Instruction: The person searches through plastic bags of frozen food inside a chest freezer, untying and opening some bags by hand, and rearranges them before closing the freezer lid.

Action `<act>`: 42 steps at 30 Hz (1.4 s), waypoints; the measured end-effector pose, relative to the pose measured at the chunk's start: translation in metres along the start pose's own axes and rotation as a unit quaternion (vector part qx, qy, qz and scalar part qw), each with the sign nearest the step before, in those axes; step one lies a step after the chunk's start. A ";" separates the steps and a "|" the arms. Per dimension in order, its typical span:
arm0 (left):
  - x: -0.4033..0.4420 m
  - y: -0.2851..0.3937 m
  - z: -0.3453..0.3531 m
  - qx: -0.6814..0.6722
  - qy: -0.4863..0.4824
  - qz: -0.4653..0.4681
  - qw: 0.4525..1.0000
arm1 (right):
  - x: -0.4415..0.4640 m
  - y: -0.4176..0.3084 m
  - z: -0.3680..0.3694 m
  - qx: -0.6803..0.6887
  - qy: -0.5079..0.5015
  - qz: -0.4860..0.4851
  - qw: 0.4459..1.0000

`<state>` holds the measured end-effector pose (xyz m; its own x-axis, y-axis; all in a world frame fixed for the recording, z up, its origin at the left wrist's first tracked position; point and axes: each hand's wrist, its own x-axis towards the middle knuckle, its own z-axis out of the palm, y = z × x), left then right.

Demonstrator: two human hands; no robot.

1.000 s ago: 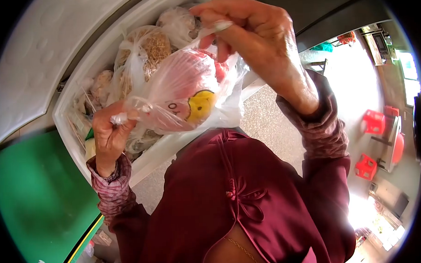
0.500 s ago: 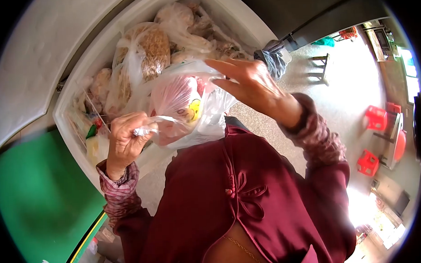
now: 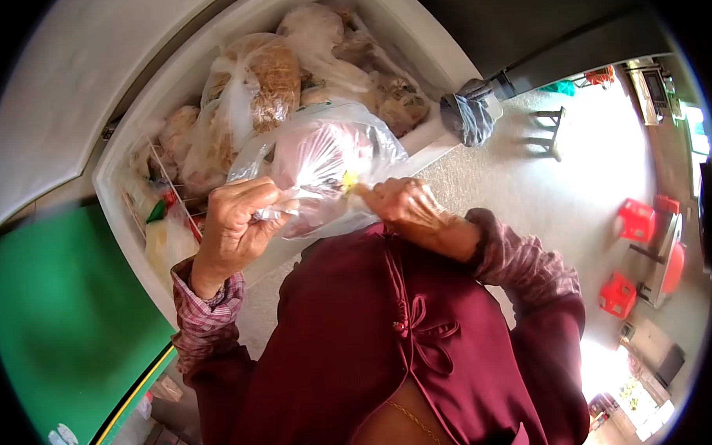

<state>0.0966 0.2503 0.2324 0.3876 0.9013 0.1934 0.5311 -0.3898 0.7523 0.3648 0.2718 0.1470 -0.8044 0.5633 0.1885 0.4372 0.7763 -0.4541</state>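
A translucent plastic bag with pinkish contents and a yellow printed patch hangs in front of my chest, over the near edge of the chest freezer. My left hand is closed around the bag's gathered, twisted plastic at its left side. At the bag's right side my right hand has its fingers curled in and pinches the plastic near the yellow patch. What lies inside the bag is blurred by the plastic, and I cannot make out its kind.
Inside the freezer lie several bagged items, among them a large brown bundle and a wire basket at left. A grey cloth hangs at the freezer's right corner. A green surface is at left; red stools stand far right.
My right hand has come down and toward me, from stretched fingers above the bag's right side to a pinch on its plastic. My left hand has shifted slightly right, still gripping.
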 end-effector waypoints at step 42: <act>0.026 0.005 -0.052 0.048 0.183 0.121 0.974 | 0.100 -0.009 -0.132 0.366 0.180 0.096 0.908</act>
<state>0.0700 0.2813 0.2744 0.2245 0.7812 0.5826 0.5328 -0.5989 0.5978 0.3336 0.3588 0.2850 -0.5003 0.8266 0.2577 0.0640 0.3321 -0.9411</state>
